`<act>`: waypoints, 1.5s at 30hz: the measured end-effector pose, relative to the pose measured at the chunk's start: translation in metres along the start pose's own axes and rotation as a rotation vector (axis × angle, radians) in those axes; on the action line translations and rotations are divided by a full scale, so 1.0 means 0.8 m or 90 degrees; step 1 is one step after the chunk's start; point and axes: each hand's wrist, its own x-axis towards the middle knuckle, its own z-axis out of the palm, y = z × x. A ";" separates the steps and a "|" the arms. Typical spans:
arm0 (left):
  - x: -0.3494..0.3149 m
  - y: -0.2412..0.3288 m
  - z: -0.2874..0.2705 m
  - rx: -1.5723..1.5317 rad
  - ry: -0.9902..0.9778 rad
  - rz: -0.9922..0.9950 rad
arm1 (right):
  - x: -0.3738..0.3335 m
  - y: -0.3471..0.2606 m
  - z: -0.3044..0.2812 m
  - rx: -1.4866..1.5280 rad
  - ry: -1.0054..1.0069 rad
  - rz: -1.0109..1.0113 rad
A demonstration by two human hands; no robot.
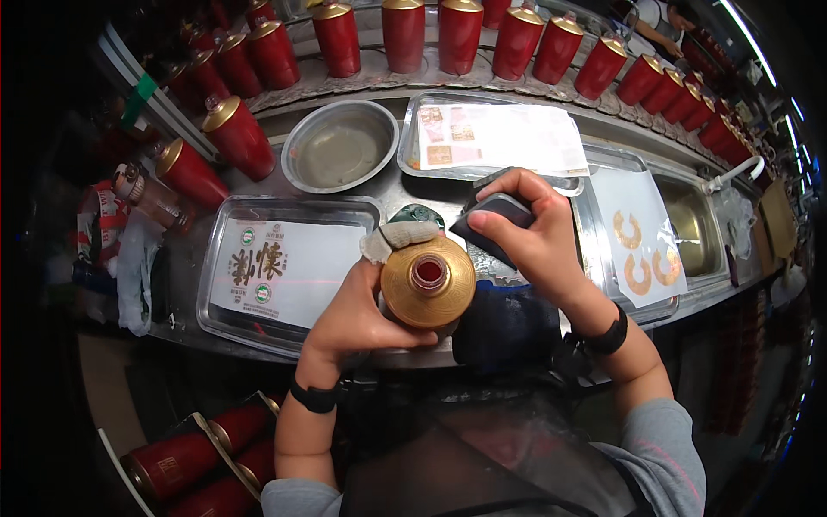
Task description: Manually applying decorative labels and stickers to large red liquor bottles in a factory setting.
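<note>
My left hand [357, 314] is wrapped round a bottle [428, 303], seen from above. It has a gold shoulder and an uncapped neck with red showing inside; its body is hidden below. Pale cloth-like wraps [409, 233] cover fingers of that hand. Just right of the bottle, my right hand [547, 233] grips a dark grey flat block [495, 226] between thumb and fingers; its exact kind is unclear. The block is held apart from the bottle's neck. Beneath my right hand lies a dark blue cloth [504, 332].
A left tray [204, 293] holds a printed transfer sheet; the back tray [412, 129] and right-hand sheet [629, 233] carry more. A metal basin [297, 172] contains liquid. Red bottles [403, 39] line the back conveyor, others [241, 138] stand left. A sink [698, 233] is right; a person [663, 26] works beyond.
</note>
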 end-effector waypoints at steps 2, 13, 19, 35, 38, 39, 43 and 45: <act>-0.003 -0.001 0.000 -0.082 0.004 -0.023 | -0.004 -0.018 0.000 -0.055 0.063 -0.028; -0.020 -0.008 0.023 0.219 0.186 0.087 | 0.004 0.001 -0.004 -0.012 -0.077 -0.083; -0.008 -0.001 0.000 -0.226 0.051 -0.099 | 0.060 -0.014 0.016 0.027 -0.290 -0.170; -0.027 -0.016 0.050 0.264 0.222 0.221 | 0.045 -0.008 0.001 -0.059 -0.153 -0.153; -0.026 -0.023 0.057 0.316 0.276 0.234 | 0.002 -0.015 -0.008 -0.033 -0.078 -0.232; -0.027 -0.026 0.057 0.324 0.277 0.228 | -0.015 -0.020 -0.011 -0.060 -0.091 -0.332; -0.032 -0.038 0.061 0.366 0.279 0.166 | -0.076 -0.029 -0.006 0.002 -0.165 -0.519; -0.032 -0.046 0.064 0.277 0.296 0.133 | -0.084 -0.026 0.003 -0.011 -0.056 -0.469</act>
